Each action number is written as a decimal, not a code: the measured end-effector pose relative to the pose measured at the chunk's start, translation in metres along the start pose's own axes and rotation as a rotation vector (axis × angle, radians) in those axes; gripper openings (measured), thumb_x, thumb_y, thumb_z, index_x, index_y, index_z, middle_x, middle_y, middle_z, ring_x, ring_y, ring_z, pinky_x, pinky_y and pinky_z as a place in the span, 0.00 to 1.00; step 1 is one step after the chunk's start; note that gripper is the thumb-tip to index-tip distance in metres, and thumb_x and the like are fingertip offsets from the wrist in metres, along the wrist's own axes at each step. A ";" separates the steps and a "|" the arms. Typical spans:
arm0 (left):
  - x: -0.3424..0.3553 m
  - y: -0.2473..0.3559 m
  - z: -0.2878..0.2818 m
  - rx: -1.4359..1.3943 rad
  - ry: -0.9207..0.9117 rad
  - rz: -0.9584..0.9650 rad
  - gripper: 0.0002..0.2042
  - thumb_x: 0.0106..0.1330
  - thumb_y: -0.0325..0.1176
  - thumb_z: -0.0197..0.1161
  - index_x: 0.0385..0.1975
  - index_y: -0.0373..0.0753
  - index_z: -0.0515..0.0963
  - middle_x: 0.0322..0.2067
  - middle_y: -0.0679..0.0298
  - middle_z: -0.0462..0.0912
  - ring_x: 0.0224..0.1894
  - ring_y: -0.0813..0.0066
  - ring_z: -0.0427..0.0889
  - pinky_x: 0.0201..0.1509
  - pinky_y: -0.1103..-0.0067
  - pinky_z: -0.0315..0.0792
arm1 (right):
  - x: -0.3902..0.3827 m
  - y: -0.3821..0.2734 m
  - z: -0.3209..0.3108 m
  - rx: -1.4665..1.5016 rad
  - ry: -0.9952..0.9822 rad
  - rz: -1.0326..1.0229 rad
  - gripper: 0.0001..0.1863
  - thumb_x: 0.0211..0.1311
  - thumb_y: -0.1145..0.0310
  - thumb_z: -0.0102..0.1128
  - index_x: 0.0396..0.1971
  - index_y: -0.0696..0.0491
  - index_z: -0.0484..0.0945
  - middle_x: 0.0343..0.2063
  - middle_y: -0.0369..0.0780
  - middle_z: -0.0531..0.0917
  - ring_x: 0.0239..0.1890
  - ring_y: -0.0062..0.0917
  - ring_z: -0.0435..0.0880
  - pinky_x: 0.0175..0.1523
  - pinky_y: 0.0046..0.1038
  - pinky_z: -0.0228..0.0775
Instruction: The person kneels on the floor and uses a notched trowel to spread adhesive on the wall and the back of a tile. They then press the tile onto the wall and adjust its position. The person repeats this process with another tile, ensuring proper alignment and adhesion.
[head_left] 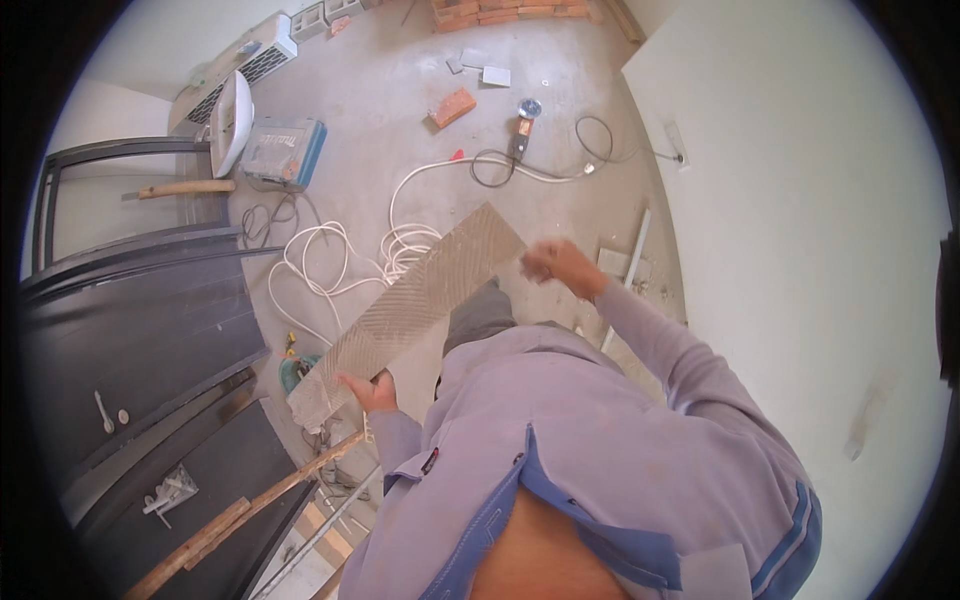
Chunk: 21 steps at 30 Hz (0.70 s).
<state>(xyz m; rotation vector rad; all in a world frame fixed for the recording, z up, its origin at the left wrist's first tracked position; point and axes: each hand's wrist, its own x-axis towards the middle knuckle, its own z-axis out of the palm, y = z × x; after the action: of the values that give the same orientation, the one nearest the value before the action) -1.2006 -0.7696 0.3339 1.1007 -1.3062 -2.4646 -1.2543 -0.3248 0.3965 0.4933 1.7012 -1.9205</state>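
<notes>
A long narrow strip of tile (415, 305) slants across the middle, its upward face covered with grey adhesive combed into ridges. My left hand (372, 391) grips it near the lower left end, thumb over the edge and fingers underneath. Beside the tile's upper right corner is my right hand (553, 264). Its fingers are curled in and slightly blurred, so whether they touch the corner or hold something small is hard to see.
White cable (335, 262) lies coiled behind the tile. Farther off are an angle grinder (524, 125), a brick (452, 108) and a tool case (283, 153). Dark panels (150, 335) and a wooden pole (240, 515) flank my left; a white wall (800, 230) rises at right.
</notes>
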 end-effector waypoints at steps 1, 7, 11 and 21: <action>0.018 -0.002 0.024 -0.123 0.065 -0.031 0.31 0.71 0.57 0.51 0.65 0.38 0.65 0.63 0.61 0.71 0.65 0.64 0.69 0.69 0.69 0.65 | 0.007 0.005 -0.010 -0.378 -0.006 0.053 0.17 0.63 0.54 0.60 0.39 0.52 0.84 0.30 0.40 0.87 0.36 0.26 0.85 0.41 0.28 0.75; 0.144 -0.011 0.137 0.079 0.177 0.052 0.33 0.72 0.56 0.51 0.67 0.36 0.61 0.65 0.61 0.68 0.67 0.66 0.65 0.72 0.71 0.59 | 0.010 0.021 -0.031 -1.235 -0.241 -0.209 0.15 0.59 0.57 0.61 0.40 0.50 0.84 0.49 0.44 0.82 0.53 0.40 0.79 0.58 0.37 0.70; 0.218 -0.029 0.170 0.512 -0.122 0.252 0.33 0.71 0.55 0.53 0.67 0.36 0.60 0.65 0.59 0.68 0.67 0.65 0.65 0.72 0.71 0.59 | 0.013 -0.042 -0.040 -0.691 -0.145 -0.032 0.12 0.63 0.61 0.58 0.33 0.54 0.82 0.36 0.44 0.85 0.40 0.38 0.83 0.44 0.35 0.72; 0.334 -0.140 0.300 0.252 0.041 0.127 0.40 0.64 0.66 0.51 0.64 0.37 0.65 0.66 0.60 0.67 0.67 0.63 0.65 0.72 0.71 0.59 | 0.093 -0.041 -0.098 -0.298 -0.433 0.239 0.15 0.66 0.58 0.56 0.32 0.55 0.80 0.30 0.41 0.84 0.34 0.30 0.81 0.41 0.31 0.72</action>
<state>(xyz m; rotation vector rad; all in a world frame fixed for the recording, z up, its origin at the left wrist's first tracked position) -1.6127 -0.6308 0.1530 1.0753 -1.6541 -2.2203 -1.3596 -0.2386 0.3606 0.1431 1.5257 -1.4442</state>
